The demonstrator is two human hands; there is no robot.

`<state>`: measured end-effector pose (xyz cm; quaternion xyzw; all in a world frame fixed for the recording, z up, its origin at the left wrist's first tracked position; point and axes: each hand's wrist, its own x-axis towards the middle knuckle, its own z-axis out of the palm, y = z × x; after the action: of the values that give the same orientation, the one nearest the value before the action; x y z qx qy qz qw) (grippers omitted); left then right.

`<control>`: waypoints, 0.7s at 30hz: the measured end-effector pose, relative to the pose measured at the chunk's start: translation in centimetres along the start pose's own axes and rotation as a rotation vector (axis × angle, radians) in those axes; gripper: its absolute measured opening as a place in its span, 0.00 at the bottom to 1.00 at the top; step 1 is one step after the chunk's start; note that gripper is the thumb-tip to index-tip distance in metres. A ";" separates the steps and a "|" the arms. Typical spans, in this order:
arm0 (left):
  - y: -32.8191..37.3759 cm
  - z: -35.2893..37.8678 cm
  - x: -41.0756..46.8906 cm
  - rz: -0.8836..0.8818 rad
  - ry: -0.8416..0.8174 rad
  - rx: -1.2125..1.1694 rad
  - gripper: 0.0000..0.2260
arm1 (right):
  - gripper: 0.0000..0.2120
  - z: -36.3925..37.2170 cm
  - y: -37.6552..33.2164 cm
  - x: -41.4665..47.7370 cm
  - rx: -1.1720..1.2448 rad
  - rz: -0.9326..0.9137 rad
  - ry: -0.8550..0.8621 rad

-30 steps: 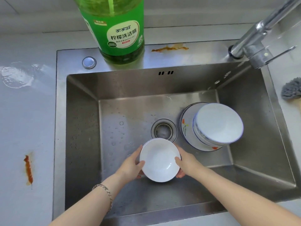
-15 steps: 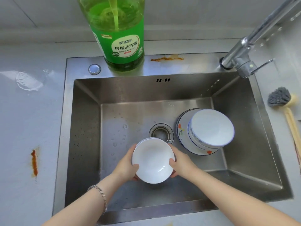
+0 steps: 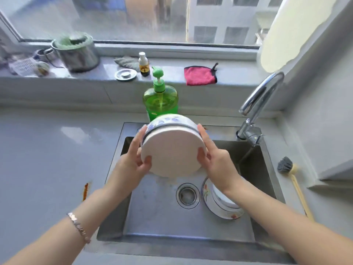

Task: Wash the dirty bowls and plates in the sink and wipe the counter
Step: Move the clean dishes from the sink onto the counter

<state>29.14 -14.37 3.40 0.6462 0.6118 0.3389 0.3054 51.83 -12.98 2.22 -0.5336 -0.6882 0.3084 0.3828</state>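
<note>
White, blue-patterned ceramic bowl [image 3: 172, 150] hung tilted above the steel sink [image 3: 152, 217], left hand [image 3: 131, 165] and right hand [image 3: 215, 161] fingers clamped round its rim. Flowered round plate [image 3: 229, 215], second white bowl [image 3: 223, 197] and orange counter stain [image 3: 85, 191] apparently awaited cleaning.

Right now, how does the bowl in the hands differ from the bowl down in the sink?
The held bowl is in the air above the sink, gripped by the left hand and right hand; the sink bowl rests on a flowered plate. The held bowl is tilted and shows a blue pattern outside; the sink bowl is partly hidden by the right forearm, so its pattern is unclear. Both are white.
</note>
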 end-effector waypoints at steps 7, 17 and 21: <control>4.8 -2.1 -0.4 0.369 0.201 0.042 0.34 | 0.23 -3.5 -3.2 1.6 -0.105 -0.545 0.222; 5.6 -1.5 -1.4 0.541 0.242 0.093 0.34 | 0.25 -4.8 -2.3 1.2 -0.174 -0.781 0.361; 5.7 -1.1 -1.7 0.525 0.214 0.050 0.31 | 0.26 -5.0 -1.6 0.8 -0.187 -0.765 0.342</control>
<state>31.57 -16.43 8.56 0.7506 0.4603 0.4573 0.1249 55.23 -12.54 6.30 -0.3160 -0.7879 -0.0124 0.5283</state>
